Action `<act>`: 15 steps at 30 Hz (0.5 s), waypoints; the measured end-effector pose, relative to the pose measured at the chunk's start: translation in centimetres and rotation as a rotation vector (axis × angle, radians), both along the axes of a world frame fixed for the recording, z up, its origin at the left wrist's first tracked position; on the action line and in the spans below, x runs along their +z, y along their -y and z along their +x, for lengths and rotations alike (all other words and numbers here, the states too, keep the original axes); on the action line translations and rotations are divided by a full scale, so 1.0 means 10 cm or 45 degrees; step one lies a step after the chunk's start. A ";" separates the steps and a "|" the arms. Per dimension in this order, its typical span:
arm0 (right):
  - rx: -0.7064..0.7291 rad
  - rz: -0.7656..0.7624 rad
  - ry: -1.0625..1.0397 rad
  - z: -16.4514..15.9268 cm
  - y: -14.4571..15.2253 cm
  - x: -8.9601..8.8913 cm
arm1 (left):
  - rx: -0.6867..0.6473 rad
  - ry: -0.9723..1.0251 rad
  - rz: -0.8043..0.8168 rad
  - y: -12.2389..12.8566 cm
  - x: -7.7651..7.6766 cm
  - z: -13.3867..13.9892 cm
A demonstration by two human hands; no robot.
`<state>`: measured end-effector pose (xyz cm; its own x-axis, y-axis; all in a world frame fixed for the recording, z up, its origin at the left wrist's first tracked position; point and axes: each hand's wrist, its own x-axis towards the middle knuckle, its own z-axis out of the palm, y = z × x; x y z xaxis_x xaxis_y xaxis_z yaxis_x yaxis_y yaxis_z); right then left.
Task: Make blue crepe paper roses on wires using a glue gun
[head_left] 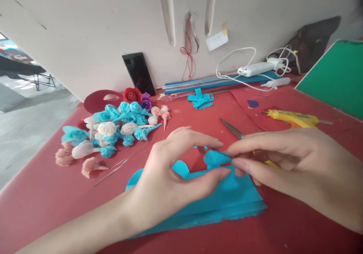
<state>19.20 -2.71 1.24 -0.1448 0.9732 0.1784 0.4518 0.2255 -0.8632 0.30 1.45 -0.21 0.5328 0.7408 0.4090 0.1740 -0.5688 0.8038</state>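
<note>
Between the thumb and fingers of my right hand [286, 167] is the pointed end of a small blue crepe-paper bud [215, 158]. My left hand [181, 167] curves around the bud's other side, its thumb and forefinger apart and not visibly touching it. Under both hands lies a stack of blue crepe paper [221, 197] with a rounded cut piece [180, 168] at its far edge. A pair of scissors [231, 128] points away on the red tabletop, its handles mostly hidden behind my right hand.
Blue, white and pink paper flowers [107, 129] are heaped at left, near thin wires [119, 166]. A phone [138, 72] leans on the wall. Blue strips [201, 99] lie at the back. A yellow glue gun [295, 117] and white power strip [255, 69] are at right.
</note>
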 end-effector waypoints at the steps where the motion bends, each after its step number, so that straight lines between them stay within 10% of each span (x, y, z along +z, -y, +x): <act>1: 0.005 -0.004 -0.012 0.00 0.00 0.00 | 0.017 -0.014 0.006 0.00 0.01 0.01; 15: 0.065 0.169 0.086 0.03 0.01 -0.02 | 0.098 0.024 -0.085 0.02 0.00 0.02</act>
